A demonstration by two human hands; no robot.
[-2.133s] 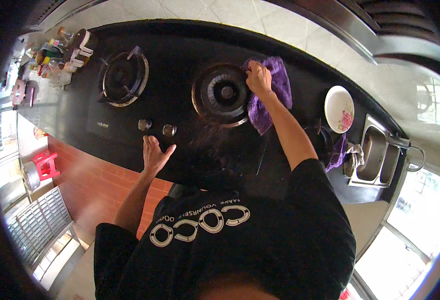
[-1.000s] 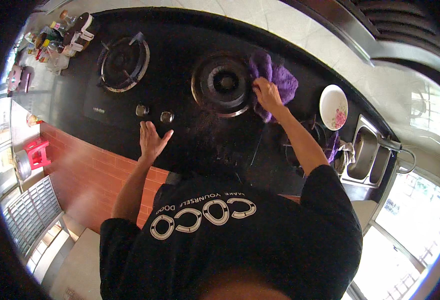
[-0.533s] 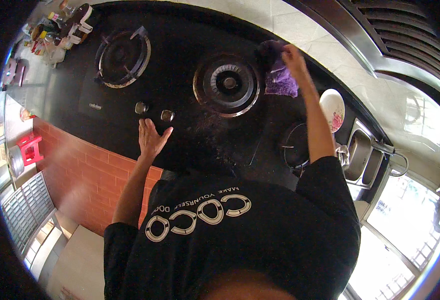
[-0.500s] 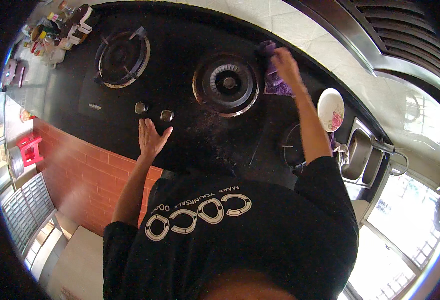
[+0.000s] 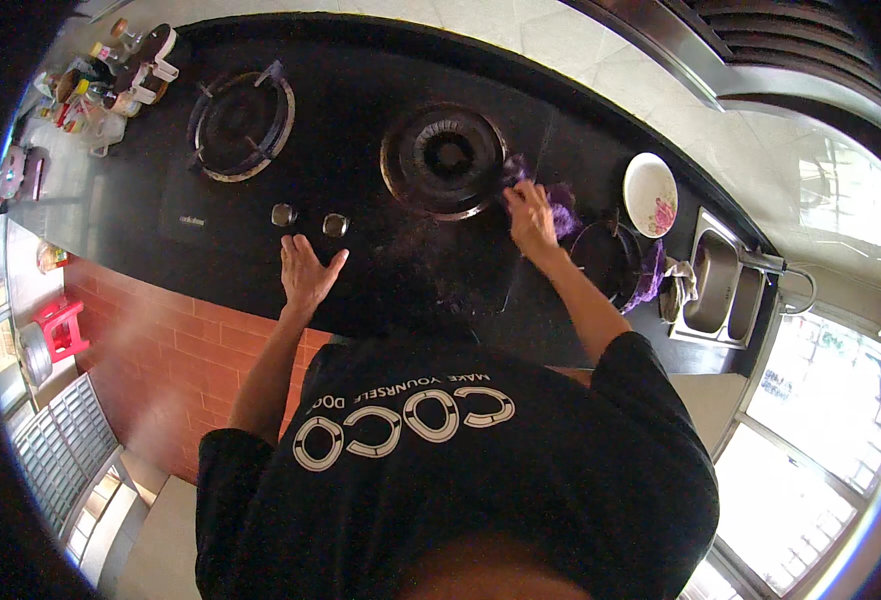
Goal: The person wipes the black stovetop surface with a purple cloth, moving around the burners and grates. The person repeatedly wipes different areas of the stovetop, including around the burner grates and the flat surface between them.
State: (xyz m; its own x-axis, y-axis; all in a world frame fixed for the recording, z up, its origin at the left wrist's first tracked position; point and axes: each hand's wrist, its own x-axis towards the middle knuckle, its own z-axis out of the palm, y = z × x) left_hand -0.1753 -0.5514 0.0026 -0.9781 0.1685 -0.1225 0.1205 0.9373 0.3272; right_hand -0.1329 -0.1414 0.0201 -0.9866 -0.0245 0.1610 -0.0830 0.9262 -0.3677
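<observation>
My right hand [image 5: 532, 222] is closed on a purple cloth [image 5: 562, 210], pressing it to the black cooktop [image 5: 350, 290] just right of the right burner [image 5: 444, 160]. Part of the cloth bunches out beyond my fingers against the burner's rim. At the cooktop's near side, my left hand [image 5: 307, 278] rests with fingers spread and nothing in it. Its fingertips lie just short of two metal knobs, the left knob [image 5: 283, 214] and the right knob [image 5: 335, 225]. Pale specks and smears mark the surface between my hands.
The left burner [image 5: 242, 122] carries its pan support. Right of my right hand lie a dark ring-shaped support [image 5: 605, 262], another purple cloth [image 5: 647, 278] and a flowered white plate [image 5: 650, 195]. Beyond are a pale rag [image 5: 678, 285] and a sink [image 5: 708, 290]. Bottles [image 5: 90, 90] crowd the far left.
My right hand has drawn the purple cloth toward me and a little left, from the burner's far right to its near right side. My left hand has stayed in place.
</observation>
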